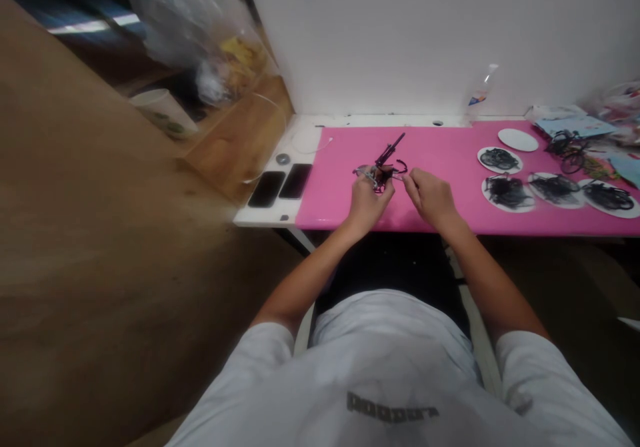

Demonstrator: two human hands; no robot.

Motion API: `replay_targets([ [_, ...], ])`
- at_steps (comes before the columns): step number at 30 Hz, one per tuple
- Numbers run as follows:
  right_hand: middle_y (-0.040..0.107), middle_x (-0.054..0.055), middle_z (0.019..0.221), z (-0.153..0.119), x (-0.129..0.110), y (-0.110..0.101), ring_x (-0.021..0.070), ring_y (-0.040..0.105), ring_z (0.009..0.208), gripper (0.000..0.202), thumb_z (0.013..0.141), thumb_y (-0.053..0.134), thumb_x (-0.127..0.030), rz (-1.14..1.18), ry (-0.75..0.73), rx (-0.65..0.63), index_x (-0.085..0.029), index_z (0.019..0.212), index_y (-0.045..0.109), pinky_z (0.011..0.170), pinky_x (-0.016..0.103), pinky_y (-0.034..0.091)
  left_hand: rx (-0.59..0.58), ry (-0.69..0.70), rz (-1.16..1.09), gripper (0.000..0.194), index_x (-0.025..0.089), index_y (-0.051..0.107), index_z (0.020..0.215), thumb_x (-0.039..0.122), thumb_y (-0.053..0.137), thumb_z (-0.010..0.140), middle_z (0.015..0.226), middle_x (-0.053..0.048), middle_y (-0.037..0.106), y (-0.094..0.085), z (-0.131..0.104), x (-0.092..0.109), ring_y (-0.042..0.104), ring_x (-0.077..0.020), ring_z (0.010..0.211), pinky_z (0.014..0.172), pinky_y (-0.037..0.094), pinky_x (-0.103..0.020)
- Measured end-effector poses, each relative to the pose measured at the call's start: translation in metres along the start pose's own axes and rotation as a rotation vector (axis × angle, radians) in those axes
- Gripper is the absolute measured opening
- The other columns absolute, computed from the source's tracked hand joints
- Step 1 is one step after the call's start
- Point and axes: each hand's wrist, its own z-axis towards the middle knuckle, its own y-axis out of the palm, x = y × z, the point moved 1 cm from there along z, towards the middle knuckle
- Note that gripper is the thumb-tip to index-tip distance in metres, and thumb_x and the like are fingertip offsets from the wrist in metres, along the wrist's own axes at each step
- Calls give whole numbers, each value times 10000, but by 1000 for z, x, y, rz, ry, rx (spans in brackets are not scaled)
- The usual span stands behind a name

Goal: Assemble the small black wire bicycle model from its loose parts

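Note:
My left hand [369, 197] is closed around a small dark assembly [384, 165] of thin black and metal parts, with a dark rod sticking up and away from it. My right hand [429, 195] pinches a thin black piece [401, 165] at the right side of that assembly. Both hands rest over the pink mat [450, 160] near its front edge. The assembly's details are too small and blurred to tell.
Several white plates [509, 192] with black wiry parts sit to the right on the mat, plus one bare plate [518, 139]. Two dark phones [281, 185] lie on the white desk at left. A plastic bag [200, 27] and wooden surface [90, 233] stand at left.

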Motion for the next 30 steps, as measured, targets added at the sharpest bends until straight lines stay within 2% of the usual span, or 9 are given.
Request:
replay_targets([
  [3, 764, 76, 864, -1, -1, -1, 219, 659, 712, 442, 1163, 398, -561, 90, 26, 9, -225, 1008, 638, 610, 327, 322, -20, 3, 8, 244, 228, 795, 1176, 180, 735, 944, 1060, -83, 822, -2, 3, -2, 749, -204, 919, 898, 604, -362],
  [7, 780, 98, 1027, -2, -3, -2, 236, 711, 856, 291, 1122, 515, -492, 193, -4, 2, -222, 1129, 622, 658, 328, 429, -33, 16, 16, 225, 228, 803, 1150, 172, 734, 943, 1056, -83, 822, -4, 6, -5, 742, -203, 903, 890, 601, -362],
  [13, 753, 144, 1058, -1, 3, 6, 268, 708, 983, 374, 1175, 440, -503, 126, -75, 52, -208, 1092, 656, 692, 347, 488, -18, 1, -7, 225, 227, 792, 1159, 185, 731, 947, 1074, -80, 822, -5, 6, -3, 755, -193, 919, 892, 609, -346],
  [18, 756, 138, 1011, -1, 5, 11, 257, 708, 943, 472, 1185, 395, -576, 77, -74, 75, -208, 1052, 659, 684, 339, 478, -5, -24, -12, 224, 218, 784, 1163, 187, 750, 944, 1073, -87, 826, -4, 4, 0, 758, -207, 937, 903, 615, -362],
  [30, 720, 85, 855, -1, -3, 6, 208, 646, 777, 548, 1184, 346, -637, 73, -15, 94, -226, 925, 600, 625, 324, 340, -18, 8, 15, 225, 190, 766, 1208, 187, 690, 996, 1112, -101, 815, -2, 0, -1, 758, -193, 956, 912, 607, -339],
])
